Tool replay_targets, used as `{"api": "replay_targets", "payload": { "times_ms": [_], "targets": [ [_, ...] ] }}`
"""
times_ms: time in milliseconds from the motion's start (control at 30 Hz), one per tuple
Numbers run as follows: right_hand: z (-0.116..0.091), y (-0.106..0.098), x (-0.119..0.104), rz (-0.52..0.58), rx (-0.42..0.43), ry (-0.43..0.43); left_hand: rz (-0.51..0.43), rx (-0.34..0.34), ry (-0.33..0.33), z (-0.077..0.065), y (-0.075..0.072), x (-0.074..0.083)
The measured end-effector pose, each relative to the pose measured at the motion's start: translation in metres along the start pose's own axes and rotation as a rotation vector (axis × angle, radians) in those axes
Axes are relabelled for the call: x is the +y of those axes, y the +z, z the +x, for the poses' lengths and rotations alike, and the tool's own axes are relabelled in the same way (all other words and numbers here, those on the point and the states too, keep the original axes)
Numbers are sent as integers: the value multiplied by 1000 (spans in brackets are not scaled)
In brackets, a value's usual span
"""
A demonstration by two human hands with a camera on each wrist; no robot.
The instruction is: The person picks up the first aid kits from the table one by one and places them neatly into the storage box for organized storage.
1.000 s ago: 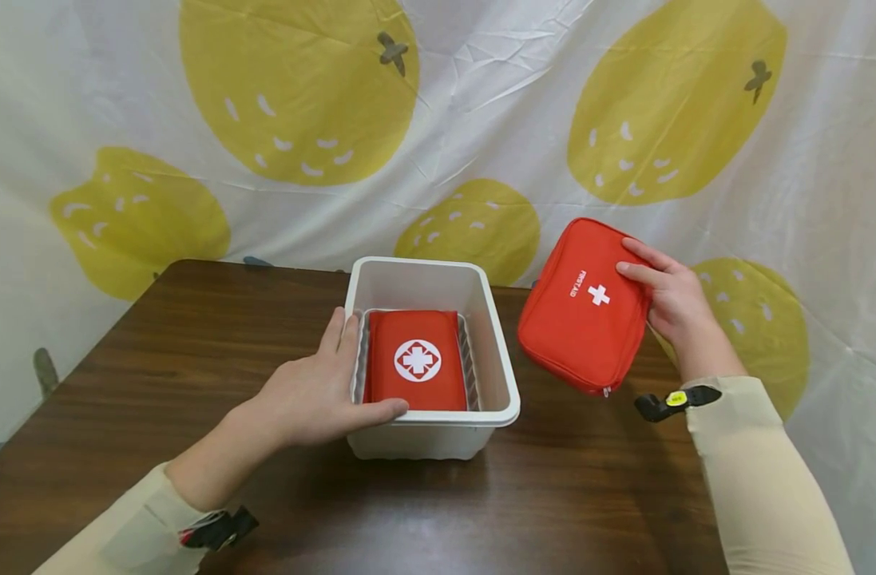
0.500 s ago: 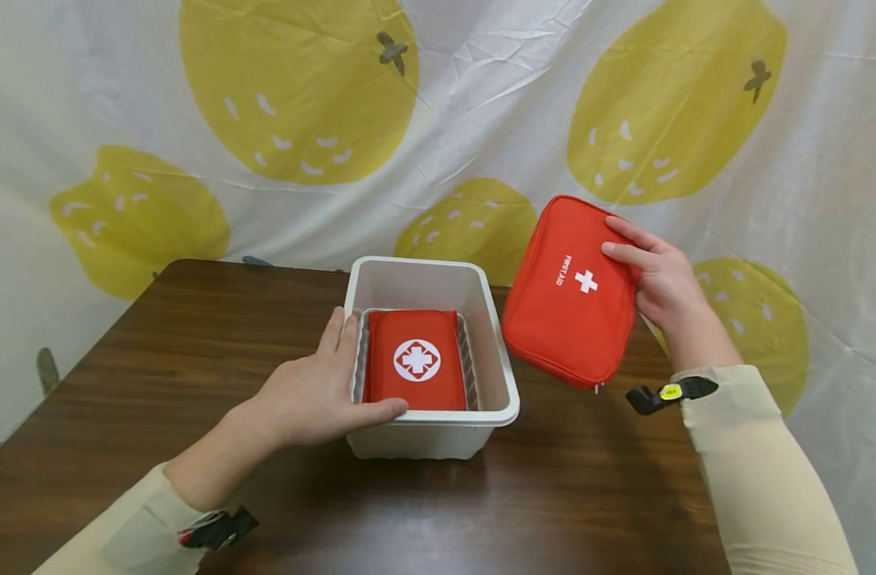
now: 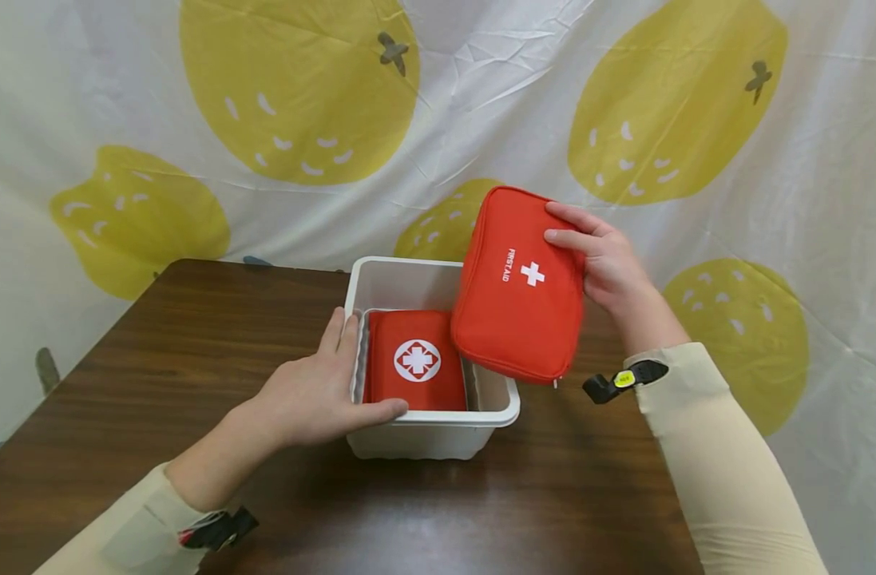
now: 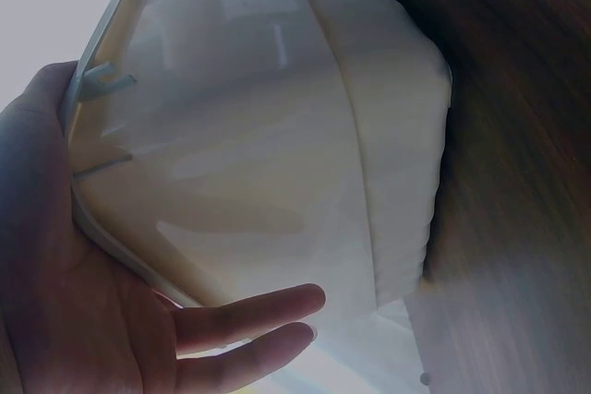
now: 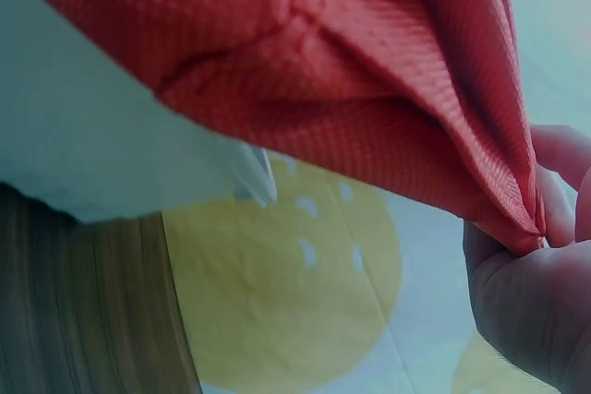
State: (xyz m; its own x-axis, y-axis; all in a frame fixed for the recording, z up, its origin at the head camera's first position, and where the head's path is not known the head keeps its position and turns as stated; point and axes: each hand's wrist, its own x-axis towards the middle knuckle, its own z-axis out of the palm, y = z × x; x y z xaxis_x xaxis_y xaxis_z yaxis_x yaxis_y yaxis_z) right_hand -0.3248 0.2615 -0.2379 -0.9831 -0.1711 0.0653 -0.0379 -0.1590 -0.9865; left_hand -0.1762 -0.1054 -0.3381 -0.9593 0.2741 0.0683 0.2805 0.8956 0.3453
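In the head view my right hand (image 3: 610, 259) pinches the right edge of a red first aid pouch (image 3: 513, 307) with a white cross, fingers in front. The pouch is held up, tilted, overlapping the right rim of a white plastic bin (image 3: 423, 442). Inside the bin lies another red first aid pouch (image 3: 418, 359) with a white round emblem. My left hand (image 3: 315, 391) rests against the bin's front left corner, its thumb along the front rim. The left wrist view shows straight fingers (image 4: 249, 313) beside the bin's outer wall. The right wrist view shows fabric of the held pouch (image 5: 323, 71) bunched at the thumb.
The bin stands on a dark wooden table (image 3: 193, 359). A clear, wavy-sided liner (image 3: 361, 375) shows around the pouch inside it. Behind the table hangs a white curtain (image 3: 481, 96) printed with yellow lemons. Both wrists wear black straps over pale sleeves.
My right hand has carried its pouch leftward and slightly up, from beside the bin to over its right rim. The left hand and the bin have stayed in place.
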Motion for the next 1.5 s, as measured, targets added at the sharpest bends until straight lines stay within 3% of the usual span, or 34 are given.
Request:
{"api": "replay_targets", "payload": {
  "times_ms": [567,900,1200,1500],
  "targets": [
    [29,81,5,-53,-76,16,4,-34,-4,0,-2,-1],
    [46,117,21,-75,-26,23,7,-40,-5,-1,-3,-1],
    [49,129,44,-144,7,117,-5,-40,-6,0,-3,-1],
    [48,131,64,-301,-19,206,-14,-39,-20,-1,-3,-1]
  ]
}}
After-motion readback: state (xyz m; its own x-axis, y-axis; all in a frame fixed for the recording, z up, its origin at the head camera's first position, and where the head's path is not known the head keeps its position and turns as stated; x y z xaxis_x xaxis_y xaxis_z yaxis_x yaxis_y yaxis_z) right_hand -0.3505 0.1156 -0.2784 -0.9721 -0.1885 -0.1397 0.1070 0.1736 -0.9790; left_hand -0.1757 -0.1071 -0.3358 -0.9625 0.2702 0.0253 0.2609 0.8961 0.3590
